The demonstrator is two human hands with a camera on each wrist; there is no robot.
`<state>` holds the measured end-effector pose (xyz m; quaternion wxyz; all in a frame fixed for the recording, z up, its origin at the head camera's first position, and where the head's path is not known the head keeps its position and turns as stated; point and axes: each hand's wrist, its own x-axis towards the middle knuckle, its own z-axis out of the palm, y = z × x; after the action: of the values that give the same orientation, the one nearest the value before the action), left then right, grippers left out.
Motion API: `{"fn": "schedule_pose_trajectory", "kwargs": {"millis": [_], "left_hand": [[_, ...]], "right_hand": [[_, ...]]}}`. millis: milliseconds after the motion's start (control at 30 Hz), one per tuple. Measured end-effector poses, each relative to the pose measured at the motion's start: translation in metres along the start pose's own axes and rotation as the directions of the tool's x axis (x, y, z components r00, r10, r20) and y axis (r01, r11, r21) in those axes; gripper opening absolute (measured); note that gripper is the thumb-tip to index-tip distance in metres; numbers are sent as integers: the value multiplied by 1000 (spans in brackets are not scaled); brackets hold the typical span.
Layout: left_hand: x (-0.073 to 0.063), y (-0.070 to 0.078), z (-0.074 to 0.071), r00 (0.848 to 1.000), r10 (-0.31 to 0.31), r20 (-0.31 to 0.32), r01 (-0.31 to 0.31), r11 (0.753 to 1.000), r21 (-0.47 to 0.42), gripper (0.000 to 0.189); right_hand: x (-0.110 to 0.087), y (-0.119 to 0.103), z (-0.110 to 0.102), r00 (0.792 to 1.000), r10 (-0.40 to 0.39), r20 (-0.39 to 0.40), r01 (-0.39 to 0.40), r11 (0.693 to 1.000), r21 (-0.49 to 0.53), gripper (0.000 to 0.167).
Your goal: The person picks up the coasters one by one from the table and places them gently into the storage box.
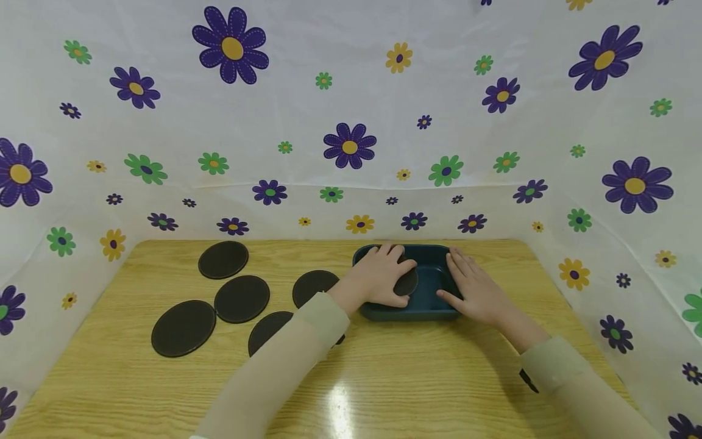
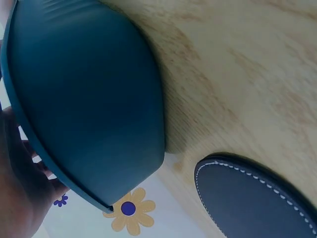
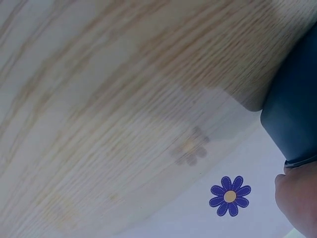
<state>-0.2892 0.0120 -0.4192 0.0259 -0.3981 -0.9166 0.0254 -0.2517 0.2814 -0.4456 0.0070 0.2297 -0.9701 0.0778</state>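
Observation:
A dark teal rectangular bin (image 1: 433, 292) sits on the table, also filling much of the left wrist view. My left hand (image 1: 381, 274) is inside its left part, holding a round black coaster (image 1: 407, 282) between thumb and fingers; the palm hides much of the coaster. At the bin's right end, my right hand (image 1: 478, 291) rests on the rim with its fingers straight, the thumb reaching over the inner side. In the right wrist view, part of that hand (image 3: 299, 198) shows beside the bin's outer wall (image 3: 294, 109).
Several black coasters lie on the wooden table to the left, such as a far one (image 1: 223, 260) and a near one (image 1: 183, 328). White stitching edges the coaster (image 2: 252, 198) in the left wrist view. A flowered white cloth (image 1: 307, 122) surrounds the table's back and sides.

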Motion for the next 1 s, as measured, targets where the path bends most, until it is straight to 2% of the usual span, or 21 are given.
{"fn": "schedule_pose_trajectory", "kwargs": {"millis": [267, 467, 767, 1000], "left_hand": [[-1, -1, -1, 1000, 11, 2, -11, 998, 56, 72], [-10, -5, -6, 999, 26, -25, -25, 998, 62, 73], [-42, -23, -14, 998, 34, -46, -33, 999, 26, 71], [-72, -42, -11, 998, 13, -60, -10, 999, 38, 74]], "right_hand": [[0, -2, -1, 1000, 2, -2, -2, 1000, 13, 93], [0, -3, -2, 1000, 3, -3, -3, 1000, 22, 93], [-2, -4, -2, 1000, -1, -8, 1, 999, 37, 92], [-2, -3, -1, 1000, 1, -5, -1, 999, 51, 92]]}}
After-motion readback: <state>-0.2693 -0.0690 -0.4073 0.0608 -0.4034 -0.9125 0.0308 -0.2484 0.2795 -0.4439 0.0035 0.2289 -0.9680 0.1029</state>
